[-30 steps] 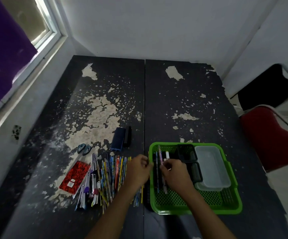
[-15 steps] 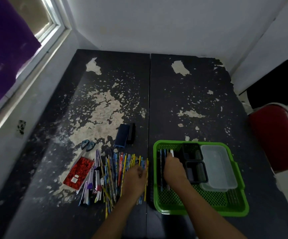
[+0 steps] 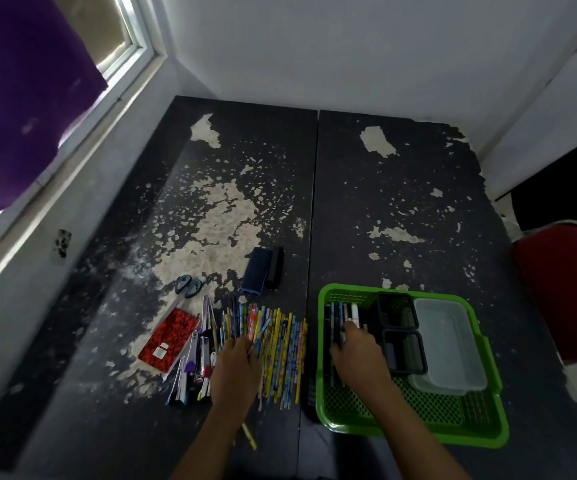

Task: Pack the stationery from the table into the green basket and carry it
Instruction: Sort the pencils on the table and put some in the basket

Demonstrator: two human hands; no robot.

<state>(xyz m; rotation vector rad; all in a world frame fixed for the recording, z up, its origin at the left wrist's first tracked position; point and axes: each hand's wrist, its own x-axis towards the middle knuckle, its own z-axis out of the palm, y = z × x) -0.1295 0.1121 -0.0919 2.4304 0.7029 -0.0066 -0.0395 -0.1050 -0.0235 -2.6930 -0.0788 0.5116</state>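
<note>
Left hand (image 3: 235, 367) has slid leftward since the earlier frame, from the row's right part to its left-middle, lying palm-down on the pencils (image 3: 273, 344); fingers look flat, whether it grips any, cannot tell. Right hand (image 3: 358, 348) sits deeper in the green basket (image 3: 415, 426) than before, fingers curled over the pens (image 3: 340, 317) lined along its left wall; pinching or just touching, cannot tell. Basket sits at the tabletop's near right, close to the near edge; perforated plastic, raised rim. Inside it: two black mesh cups (image 3: 399, 332) side by side, a clear rectangular tub (image 3: 448, 344) against the right wall. Tabletop (image 3: 401, 202) is dark, paint flaking in pale patches, seam down the middle; far half is open room. Pencil row lies just left of the seam near the front edge. Left of it, a pile of pens and cutters (image 3: 193, 368), a red notebook (image 3: 169, 337), small blue scissors (image 3: 188, 285), a blue block (image 3: 256, 270) touching a black one (image 3: 275, 263). One yellow pencil (image 3: 249, 436) lies beside the left forearm. Red chair (image 3: 564, 292) beyond the right edge.
</note>
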